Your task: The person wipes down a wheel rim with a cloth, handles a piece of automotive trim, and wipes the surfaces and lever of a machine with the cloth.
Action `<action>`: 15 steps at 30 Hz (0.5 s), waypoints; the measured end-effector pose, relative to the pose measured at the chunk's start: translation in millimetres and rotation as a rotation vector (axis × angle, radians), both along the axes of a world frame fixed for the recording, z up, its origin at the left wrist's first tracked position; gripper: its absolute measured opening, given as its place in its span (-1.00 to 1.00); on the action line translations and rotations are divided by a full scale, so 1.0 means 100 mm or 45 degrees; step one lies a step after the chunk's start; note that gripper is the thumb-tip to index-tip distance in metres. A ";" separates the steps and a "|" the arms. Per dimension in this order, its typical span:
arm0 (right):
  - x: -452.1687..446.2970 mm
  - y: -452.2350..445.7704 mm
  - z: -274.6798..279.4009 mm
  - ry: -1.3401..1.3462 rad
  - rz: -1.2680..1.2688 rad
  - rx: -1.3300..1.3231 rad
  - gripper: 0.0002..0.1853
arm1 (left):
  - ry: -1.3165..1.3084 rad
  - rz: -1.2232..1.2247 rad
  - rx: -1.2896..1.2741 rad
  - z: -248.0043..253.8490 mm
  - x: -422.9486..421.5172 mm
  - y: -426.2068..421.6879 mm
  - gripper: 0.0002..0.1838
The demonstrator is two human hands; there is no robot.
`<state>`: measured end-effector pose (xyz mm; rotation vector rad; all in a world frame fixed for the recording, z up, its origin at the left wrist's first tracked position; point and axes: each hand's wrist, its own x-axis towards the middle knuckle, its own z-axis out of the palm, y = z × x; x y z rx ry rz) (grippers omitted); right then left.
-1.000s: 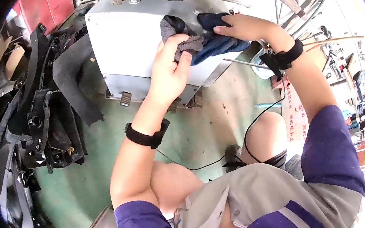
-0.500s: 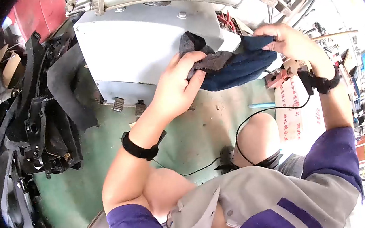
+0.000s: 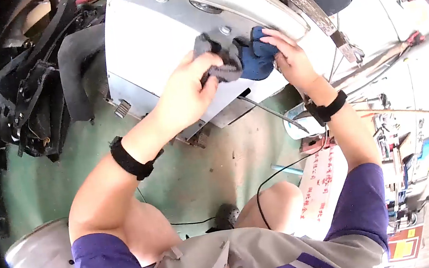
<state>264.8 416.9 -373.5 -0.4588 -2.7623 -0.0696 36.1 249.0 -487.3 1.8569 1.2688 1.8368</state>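
Observation:
A soft cloth item [image 3: 257, 66], navy blue on one side and grey with a dark inside on the other, is held up in front of the white metal box [image 3: 146, 46]. Its exact kind is unclear from its bunched shape. My left hand [image 3: 185, 89] pinches the grey end between thumb and fingers. At the blue end, my right hand [image 3: 295, 64] has its thumb and fingers closed on the edge. Both wrists wear black straps, and the grey part is slightly blurred.
Black curved trim pieces [image 3: 36, 101] are piled at the left. A dark rod [image 3: 275, 114] slants out under the box near a white bucket [image 3: 303, 124]. A white sheet with red writing [image 3: 321, 190] lies by my knee. A thin black cable [image 3: 260, 203] loops past it.
The view has shifted, and the box sits nearer. Both hands have moved closer together with the cloth item, which is now more bunched between them.

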 end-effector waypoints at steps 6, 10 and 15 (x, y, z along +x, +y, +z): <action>-0.25 -0.10 -0.01 -0.174 0.094 -0.062 -0.46 | -0.402 -0.198 -0.195 -0.17 0.13 0.05 -0.71; -0.30 -0.03 -0.14 -0.100 -0.279 0.217 -0.45 | -0.811 -0.463 -0.318 -0.03 0.19 0.08 -0.78; -0.15 -0.36 -0.11 -0.117 -0.131 0.289 -0.50 | -0.764 -0.454 -0.390 -0.11 0.13 0.07 -0.79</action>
